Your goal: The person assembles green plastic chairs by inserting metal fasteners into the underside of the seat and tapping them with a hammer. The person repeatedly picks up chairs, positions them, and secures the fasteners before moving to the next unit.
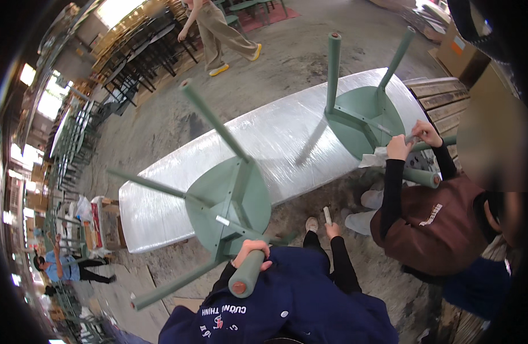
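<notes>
Left hand: clamped round one leg of the near sage-green round stool.
Right hand: closed round a short, pale, stick-shaped piece, well apart from the stool.
Near sage-green round stool: upside down, legs raised, at the near edge of a long bench covered in shiny silvery plastic.
Second sage-green round stool: upturned at the bench's right end; a co-worker in a brown top has both hands at one leg.

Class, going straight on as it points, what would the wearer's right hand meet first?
The right hand would probably meet the near edge of the plastic-wrapped platform, though depth is unclear.
</notes>
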`<state>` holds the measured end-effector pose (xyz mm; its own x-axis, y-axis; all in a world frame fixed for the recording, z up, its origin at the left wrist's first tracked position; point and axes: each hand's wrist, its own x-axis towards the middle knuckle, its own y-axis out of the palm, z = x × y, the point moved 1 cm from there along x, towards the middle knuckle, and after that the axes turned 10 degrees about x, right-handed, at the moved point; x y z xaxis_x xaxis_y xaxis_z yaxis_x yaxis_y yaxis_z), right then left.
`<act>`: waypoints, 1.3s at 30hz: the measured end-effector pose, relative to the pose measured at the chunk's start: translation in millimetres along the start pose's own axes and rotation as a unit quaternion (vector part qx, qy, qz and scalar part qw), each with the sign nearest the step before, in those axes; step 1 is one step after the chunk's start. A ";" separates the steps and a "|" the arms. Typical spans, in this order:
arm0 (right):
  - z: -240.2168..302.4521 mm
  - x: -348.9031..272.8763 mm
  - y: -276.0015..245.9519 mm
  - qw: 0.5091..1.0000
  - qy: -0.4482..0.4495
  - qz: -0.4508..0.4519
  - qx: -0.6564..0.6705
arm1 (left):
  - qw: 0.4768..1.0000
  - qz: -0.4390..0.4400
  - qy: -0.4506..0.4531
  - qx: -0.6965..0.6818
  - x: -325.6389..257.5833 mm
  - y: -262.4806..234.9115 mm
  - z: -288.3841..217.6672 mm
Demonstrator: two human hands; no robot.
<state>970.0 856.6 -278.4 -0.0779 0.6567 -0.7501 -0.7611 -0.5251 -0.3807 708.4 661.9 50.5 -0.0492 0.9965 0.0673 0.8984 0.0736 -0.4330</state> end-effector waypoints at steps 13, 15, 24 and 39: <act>-127.4 61.1 -66.4 0.943 0.040 0.166 -0.286 | 0.984 0.139 0.107 -0.010 187.3 73.8 -7.4; -130.7 53.0 -79.4 0.953 0.046 0.148 -0.261 | 0.987 0.115 0.113 0.000 203.0 80.3 -4.3; -60.4 71.3 -154.4 0.740 0.062 0.070 0.667 | 0.994 0.052 0.091 0.020 222.9 104.5 9.3; -31.8 -37.6 -207.6 0.171 0.178 0.280 0.928 | 0.975 0.114 0.094 0.166 210.7 146.5 33.0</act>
<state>1151.4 923.7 -188.3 -0.6796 0.5367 -0.5001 0.3812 0.8408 0.3843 815.3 883.9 -28.4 0.2442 0.9659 0.0866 0.6849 -0.1085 -0.7205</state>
